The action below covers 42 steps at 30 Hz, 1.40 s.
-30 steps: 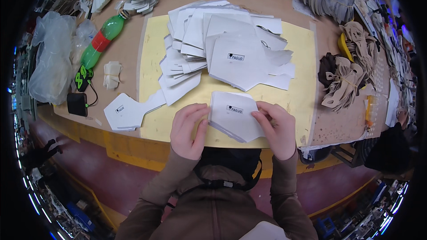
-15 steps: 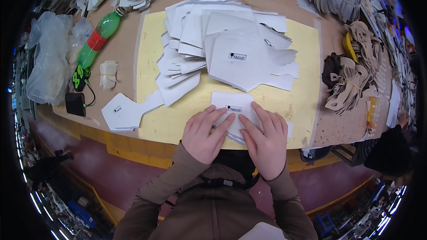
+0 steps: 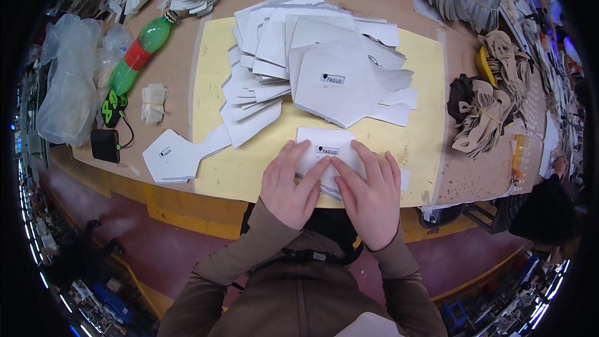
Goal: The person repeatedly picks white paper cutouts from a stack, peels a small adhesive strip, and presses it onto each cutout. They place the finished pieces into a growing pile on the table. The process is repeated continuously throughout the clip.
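Observation:
A white cut piece [image 3: 318, 136], with a small dark-edged printed label [image 3: 327, 150] on its face, lies flat near the table's front edge. My left hand [image 3: 288, 188] rests on its left side, fingers stretched out, fingertips beside and below the label. On the other side my right hand [image 3: 373, 196] presses flat, its index finger at the piece's right edge. Both palms hide the lower part of the piece. Beyond them is a fanned pile of similar white pieces [image 3: 337, 97], the top one labelled. Another labelled white piece [image 3: 168, 156] lies to the left, its narrow end by the pile.
Yellow board [image 3: 424, 143] covers the table's middle. At left are a green bottle [image 3: 150, 36], clear plastic bags [image 3: 70, 87], a black power bank [image 3: 105, 145] and a small banded bundle [image 3: 153, 103]. Tan banded bundles [image 3: 483, 115] lie right. A person [image 3: 546, 212] is at far right.
My left hand's fingers have drawn slightly back from the label's lower left, and the right fingers have shifted a little. The piece stays in place; the whole view has tilted slightly.

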Available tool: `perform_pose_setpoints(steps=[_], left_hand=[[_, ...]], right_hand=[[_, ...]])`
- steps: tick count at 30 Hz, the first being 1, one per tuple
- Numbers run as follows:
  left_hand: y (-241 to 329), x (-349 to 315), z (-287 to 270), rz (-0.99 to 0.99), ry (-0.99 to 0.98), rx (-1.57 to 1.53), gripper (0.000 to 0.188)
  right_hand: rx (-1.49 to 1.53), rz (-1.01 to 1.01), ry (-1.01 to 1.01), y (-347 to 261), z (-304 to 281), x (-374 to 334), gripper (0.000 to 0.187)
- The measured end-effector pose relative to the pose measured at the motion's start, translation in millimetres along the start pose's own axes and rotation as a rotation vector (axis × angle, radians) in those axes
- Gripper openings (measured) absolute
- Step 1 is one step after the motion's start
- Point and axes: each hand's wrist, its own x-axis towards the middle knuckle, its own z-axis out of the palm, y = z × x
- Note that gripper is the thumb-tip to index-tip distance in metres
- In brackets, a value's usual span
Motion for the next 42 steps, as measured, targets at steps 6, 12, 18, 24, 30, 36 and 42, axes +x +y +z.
perform_pose_setpoints(steps=[6, 12, 18, 24, 30, 36, 42], left_hand=[[-5.3, 0.4, 0.1, -0.002, 0.004, -0.044, 0.051], [-5.3, -0.4, 1.2, -0.010, -0.003, -0.048, 0.047], [-6.3, -1.3, 1.7, -0.032, -0.027, -0.049, 0.047], [-6.0, -1.7, 3.6, -0.033, -0.009, -0.052, 0.044], [-16.2, -10.1, -6.9, 0.249, 0.122, -0.443, 0.034], [-13.2, -22.2, -24.6, 0.203, 0.081, -0.922, 0.018], [-14.5, 1.1, -1.4, -0.214, 0.148, -0.106, 0.064]], right_hand=[[0.097, 0.027, -0.008, 9.0, -5.6, -2.4, 0.029], [0.112, 0.050, 0.009, 9.9, -2.4, -5.4, 0.027], [0.109, 0.027, 0.034, 12.5, 0.6, -4.4, 0.027], [0.124, 0.018, 0.039, 14.9, 2.8, -6.1, 0.027], [0.574, 0.278, 0.246, 12.5, 10.1, -8.4, 0.027], [0.794, -0.105, 0.216, 40.6, -20.4, -26.4, 0.020], [1.105, -0.117, 0.592, 58.4, -23.3, -39.1, 0.013]])
